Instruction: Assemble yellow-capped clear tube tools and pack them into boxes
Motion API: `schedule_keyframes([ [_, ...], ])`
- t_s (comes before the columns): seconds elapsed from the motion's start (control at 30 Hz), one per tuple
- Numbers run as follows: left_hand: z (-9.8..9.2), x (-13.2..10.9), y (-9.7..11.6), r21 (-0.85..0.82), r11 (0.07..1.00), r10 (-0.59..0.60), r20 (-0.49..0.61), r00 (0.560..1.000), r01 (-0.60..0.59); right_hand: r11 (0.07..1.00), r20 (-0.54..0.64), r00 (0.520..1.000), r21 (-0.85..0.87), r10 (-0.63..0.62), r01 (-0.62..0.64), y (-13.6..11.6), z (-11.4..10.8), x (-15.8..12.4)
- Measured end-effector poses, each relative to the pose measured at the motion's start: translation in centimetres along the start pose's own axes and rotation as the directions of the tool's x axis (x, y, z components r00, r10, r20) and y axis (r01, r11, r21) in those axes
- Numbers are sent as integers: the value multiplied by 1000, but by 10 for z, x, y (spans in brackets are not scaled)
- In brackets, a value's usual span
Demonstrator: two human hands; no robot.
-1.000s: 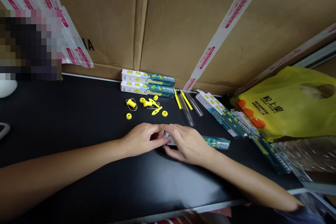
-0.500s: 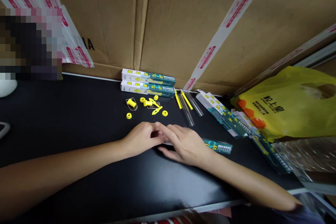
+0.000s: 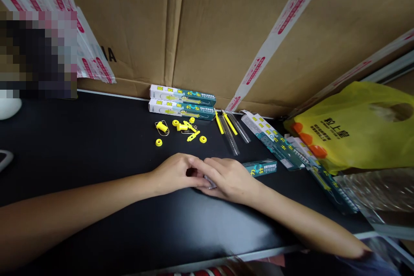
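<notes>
Both hands meet over a slim green-and-white cardboard box (image 3: 265, 167), printed with yellow characters, low over the black table. My right hand (image 3: 228, 179) wraps over the box, whose green end sticks out to the right. At the box's left end my left hand (image 3: 179, 172) is closed, its thumb and fingertips pinching there; the right fingers partly cover that end. Beyond the hands lie yellow plastic rings (image 3: 158, 142), yellow spools (image 3: 163, 127) with wire hooks, small yellow clips (image 3: 193, 136), yellow rods (image 3: 219, 122) and clear tubes (image 3: 230, 137).
Two matching boxes (image 3: 182, 109) stand against the big carton (image 3: 226, 30) at the back. More flattened boxes (image 3: 274, 143) lie to the right, beside a yellow plastic bag (image 3: 359, 129) and stacked clear plastic (image 3: 378, 189). A white object (image 3: 8, 105) sits at the left edge.
The box's right end has tilted up and shifted slightly left between the hands. The right fingers have closed further around its left part. The loose yellow parts have not moved.
</notes>
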State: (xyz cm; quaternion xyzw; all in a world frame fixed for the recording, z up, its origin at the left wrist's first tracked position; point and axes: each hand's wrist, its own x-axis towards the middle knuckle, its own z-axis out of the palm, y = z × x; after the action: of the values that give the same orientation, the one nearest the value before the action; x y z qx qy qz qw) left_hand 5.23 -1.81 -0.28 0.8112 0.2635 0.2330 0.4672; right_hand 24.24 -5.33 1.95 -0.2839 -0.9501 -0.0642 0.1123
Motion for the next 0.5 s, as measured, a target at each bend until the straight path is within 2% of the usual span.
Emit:
schedule_keyframes([
  [0.17,-1,-1,4,-18,1000,2,0,1000,-2,999,-5,999,-23,-34,34,-3,0,0],
  [0.27,0,-3,3,43,999,-7,-4,1000,7,999,9,999,-35,-32,32,-3,0,0],
  [0.4,4,-6,0,142,989,51,-12,999,-49,999,3,1000,-41,-15,15,-2,0,0],
  [0.5,7,-6,-1,198,980,36,-9,999,-34,999,24,1000,-52,-2,3,-2,2,0],
])
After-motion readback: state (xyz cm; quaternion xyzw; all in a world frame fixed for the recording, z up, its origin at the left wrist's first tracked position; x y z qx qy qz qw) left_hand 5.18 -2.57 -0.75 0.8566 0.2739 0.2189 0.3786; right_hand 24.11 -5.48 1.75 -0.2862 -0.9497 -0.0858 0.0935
